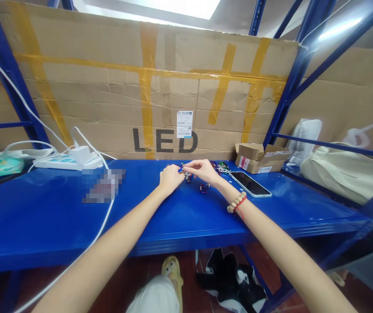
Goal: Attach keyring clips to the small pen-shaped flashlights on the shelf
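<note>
My left hand [171, 178] is closed, its fingertips pressed on what looks like a small blue carabiner [180, 170] just above the blue tabletop [186, 217]. From the other side my right hand [205, 170] pinches at the same piece with thumb and forefinger. Fingers hide most of it. Some small shiny metal pieces [188, 177] show between the two hands. A purple-red carabiner [203, 188] lies on the table just below my right hand. Behind that hand is a cluster of coloured carabiners [222, 167], green and purple among them.
A phone [250, 184] lies right of my hands, before a small open cardboard box [260, 158]. At left stand a power strip [68, 161] with a charger and a white cable [108, 208] crossing the table edge. A large cardboard sheet [108, 100] closes the back.
</note>
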`<action>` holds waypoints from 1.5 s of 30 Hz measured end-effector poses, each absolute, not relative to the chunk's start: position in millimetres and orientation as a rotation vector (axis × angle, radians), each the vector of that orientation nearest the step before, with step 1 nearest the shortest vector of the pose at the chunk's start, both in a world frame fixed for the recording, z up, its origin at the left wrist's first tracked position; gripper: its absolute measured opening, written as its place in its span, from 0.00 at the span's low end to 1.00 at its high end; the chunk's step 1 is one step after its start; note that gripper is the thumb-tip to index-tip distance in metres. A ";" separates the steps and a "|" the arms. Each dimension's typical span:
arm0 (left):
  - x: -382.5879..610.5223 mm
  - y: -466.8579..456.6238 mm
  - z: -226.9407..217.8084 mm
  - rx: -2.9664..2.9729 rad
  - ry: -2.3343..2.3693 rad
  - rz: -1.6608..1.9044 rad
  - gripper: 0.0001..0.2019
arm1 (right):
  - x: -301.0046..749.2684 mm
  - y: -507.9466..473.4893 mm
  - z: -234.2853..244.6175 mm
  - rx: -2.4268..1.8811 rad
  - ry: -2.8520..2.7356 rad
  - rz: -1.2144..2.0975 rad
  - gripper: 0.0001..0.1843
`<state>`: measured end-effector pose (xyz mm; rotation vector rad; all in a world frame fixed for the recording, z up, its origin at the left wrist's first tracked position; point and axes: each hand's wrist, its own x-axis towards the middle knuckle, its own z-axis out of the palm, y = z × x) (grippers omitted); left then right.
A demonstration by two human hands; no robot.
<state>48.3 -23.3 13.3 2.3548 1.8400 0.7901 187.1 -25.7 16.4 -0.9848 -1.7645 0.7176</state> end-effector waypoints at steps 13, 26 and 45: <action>45.3 -32.8 20.8 2.554 1.724 0.629 0.16 | 194.5 -26.9 18.6 -0.964 -1.864 0.653 0.15; 46.3 -38.9 22.4 2.716 1.616 0.468 0.14 | 202.3 -33.4 20.0 -1.003 -2.099 0.962 0.21; 44.6 -34.6 18.6 2.743 1.661 0.431 0.14 | 191.1 -32.2 12.6 -1.047 -1.963 1.251 0.23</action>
